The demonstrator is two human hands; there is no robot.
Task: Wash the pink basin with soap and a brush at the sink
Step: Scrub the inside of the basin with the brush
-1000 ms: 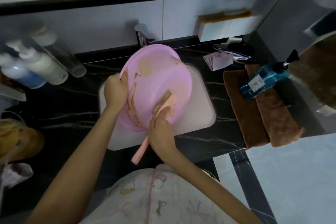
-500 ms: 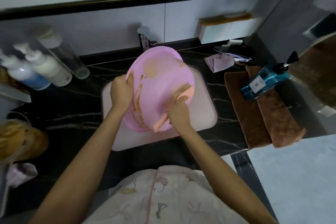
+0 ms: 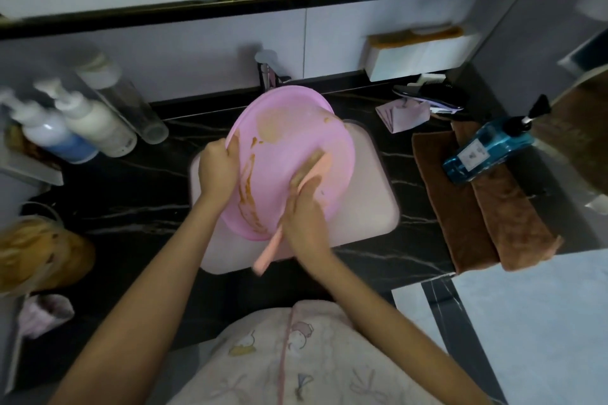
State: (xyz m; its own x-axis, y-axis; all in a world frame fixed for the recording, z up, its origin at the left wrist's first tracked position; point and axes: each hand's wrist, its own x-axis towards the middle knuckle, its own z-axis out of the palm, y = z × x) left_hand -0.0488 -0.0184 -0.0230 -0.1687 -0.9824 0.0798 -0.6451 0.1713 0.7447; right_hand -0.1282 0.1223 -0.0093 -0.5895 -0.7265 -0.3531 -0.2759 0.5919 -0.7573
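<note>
the pink basin [image 3: 289, 148] is held tilted over the white sink [image 3: 371, 207], its open side turned toward the person and its far rim just below the faucet [image 3: 266, 69]. inside it, brown muck is smeared about: a wide tan patch on the far part of the wall, plus darker streaks running down the left side to the near rim. no standing water can be made out in it.

on the black marbled surface [image 3: 131, 200] to the left, two pump bottles are seen, one with blue in its lower half [image 3: 49, 135] and one cream white [image 3: 98, 128], next to a clear tube-shaped container [image 3: 131, 108] whose contents can't be told. to the right, a blue pump bottle [image 3: 487, 151] filled with blue liquid is laid on its side on folded brown towels [image 3: 460, 207].

the left hand [image 3: 217, 168] is set on the basin's left rim, its grip curled over the edge with the fingers tucked inside. the right hand [image 3: 306, 217] is reached in over the near rim, its grip wrapped round the handle of the pink brush [image 3: 316, 164]. the brush head is pressed against the inner wall on the right side, and the handle end is left sticking out past the near rim, over the sink. both forearms are stretched forward from the near edge.
</note>
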